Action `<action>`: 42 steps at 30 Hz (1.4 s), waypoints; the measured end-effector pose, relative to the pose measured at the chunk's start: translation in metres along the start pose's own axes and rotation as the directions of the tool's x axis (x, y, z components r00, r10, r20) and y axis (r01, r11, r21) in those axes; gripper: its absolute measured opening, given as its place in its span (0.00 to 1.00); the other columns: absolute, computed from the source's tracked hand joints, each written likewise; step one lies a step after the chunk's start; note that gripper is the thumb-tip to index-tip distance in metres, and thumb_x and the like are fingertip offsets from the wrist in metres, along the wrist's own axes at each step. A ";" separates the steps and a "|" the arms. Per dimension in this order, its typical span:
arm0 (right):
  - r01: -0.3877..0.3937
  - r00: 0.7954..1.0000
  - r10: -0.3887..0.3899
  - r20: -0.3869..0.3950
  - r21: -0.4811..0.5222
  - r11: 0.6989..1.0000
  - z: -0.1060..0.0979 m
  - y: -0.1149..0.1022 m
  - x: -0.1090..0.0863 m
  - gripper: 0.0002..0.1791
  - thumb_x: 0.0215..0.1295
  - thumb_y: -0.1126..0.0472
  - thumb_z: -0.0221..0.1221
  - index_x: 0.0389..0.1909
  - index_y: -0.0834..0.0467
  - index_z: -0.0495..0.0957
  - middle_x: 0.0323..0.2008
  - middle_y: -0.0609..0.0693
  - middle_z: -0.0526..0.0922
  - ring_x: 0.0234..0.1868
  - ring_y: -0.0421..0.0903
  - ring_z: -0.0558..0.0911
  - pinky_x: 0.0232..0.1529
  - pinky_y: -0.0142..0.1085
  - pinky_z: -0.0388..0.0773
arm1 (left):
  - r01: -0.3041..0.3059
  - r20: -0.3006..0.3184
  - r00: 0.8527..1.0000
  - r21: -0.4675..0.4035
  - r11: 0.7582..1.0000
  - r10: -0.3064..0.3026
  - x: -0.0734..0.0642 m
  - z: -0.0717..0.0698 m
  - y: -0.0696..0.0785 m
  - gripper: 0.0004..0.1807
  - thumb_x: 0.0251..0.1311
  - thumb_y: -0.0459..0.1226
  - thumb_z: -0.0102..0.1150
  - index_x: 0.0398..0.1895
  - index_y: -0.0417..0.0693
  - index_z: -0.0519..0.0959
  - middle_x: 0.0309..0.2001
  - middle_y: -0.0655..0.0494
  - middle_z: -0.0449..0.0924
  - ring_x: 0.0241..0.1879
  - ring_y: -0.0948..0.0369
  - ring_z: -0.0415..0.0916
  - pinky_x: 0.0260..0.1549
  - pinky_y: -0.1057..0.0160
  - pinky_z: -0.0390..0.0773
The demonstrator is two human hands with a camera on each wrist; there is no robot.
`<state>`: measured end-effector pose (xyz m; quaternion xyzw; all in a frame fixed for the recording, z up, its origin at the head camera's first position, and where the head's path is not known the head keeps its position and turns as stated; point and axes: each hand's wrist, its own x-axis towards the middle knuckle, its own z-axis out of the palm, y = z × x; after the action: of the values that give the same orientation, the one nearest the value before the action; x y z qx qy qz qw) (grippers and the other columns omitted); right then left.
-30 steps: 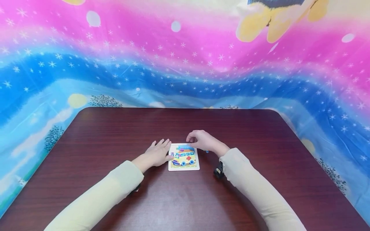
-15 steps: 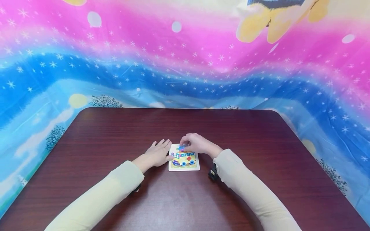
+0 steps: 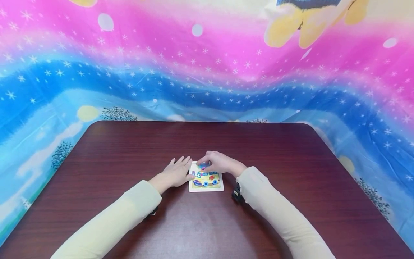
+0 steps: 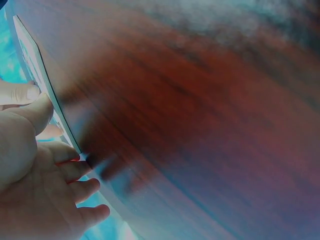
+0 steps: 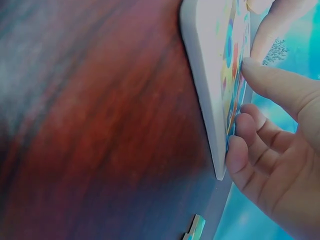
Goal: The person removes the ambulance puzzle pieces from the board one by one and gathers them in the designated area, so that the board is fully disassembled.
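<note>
A square jigsaw puzzle in a white frame, with a yellow ambulance picture, lies on the table. My left hand rests flat at its left side, fingers spread and thumb over the frame's edge. At the top of the puzzle, my right hand bends its thumb and fingers around a blue-and-pink puzzle piece, partly hidden by the fingers. In the right wrist view the thumb touches the picture, with other fingertips along the frame's edge.
A loose puzzle piece lies on the table beyond the frame in the right wrist view; my right hand hides it in the head view. The dark wooden table has a colourful cloth hanging behind it.
My right hand has moved left and down from the puzzle's upper right edge to its upper left part. My left hand has stayed where it was.
</note>
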<state>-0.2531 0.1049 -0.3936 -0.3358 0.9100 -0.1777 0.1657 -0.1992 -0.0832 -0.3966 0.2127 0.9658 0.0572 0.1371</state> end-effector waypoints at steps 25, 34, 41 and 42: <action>0.020 0.999 -0.018 -0.030 0.051 0.998 0.001 0.002 -0.002 0.15 0.56 0.63 0.64 0.44 0.53 0.75 0.37 0.46 0.71 0.35 0.42 0.71 0.39 0.34 0.71 | 0.005 0.007 1.000 -0.012 1.000 -0.005 -0.001 0.000 0.002 0.37 0.64 0.51 0.48 0.69 0.36 0.55 0.69 0.44 0.51 0.68 0.49 0.45 0.63 0.46 0.46; 0.036 0.999 -0.033 -0.029 0.096 0.995 0.000 0.004 -0.005 0.16 0.56 0.63 0.64 0.45 0.52 0.74 0.40 0.47 0.72 0.37 0.43 0.72 0.40 0.35 0.72 | 0.007 0.005 1.000 -0.005 1.000 -0.007 -0.002 -0.002 0.002 0.38 0.64 0.51 0.48 0.69 0.36 0.54 0.69 0.44 0.50 0.68 0.49 0.45 0.63 0.46 0.46; 0.027 0.999 -0.024 -0.038 0.084 0.996 -0.001 0.003 -0.006 0.16 0.56 0.63 0.64 0.47 0.52 0.76 0.40 0.47 0.73 0.39 0.42 0.72 0.41 0.35 0.72 | 0.007 0.007 1.000 -0.006 1.000 -0.007 -0.001 -0.002 0.003 0.37 0.65 0.51 0.48 0.69 0.36 0.54 0.69 0.44 0.50 0.68 0.49 0.45 0.63 0.46 0.46; 0.027 0.999 -0.024 -0.041 0.079 0.996 -0.001 0.003 -0.006 0.16 0.56 0.62 0.64 0.47 0.52 0.77 0.40 0.47 0.74 0.39 0.42 0.73 0.41 0.35 0.72 | 0.008 0.009 1.000 -0.006 1.000 -0.008 -0.002 -0.002 0.003 0.37 0.65 0.51 0.48 0.69 0.36 0.54 0.69 0.44 0.50 0.68 0.49 0.45 0.63 0.46 0.46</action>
<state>-0.2509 0.1110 -0.3932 -0.3368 0.9010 -0.2228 0.1584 -0.1974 -0.0816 -0.3938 0.2089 0.9658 0.0586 0.1420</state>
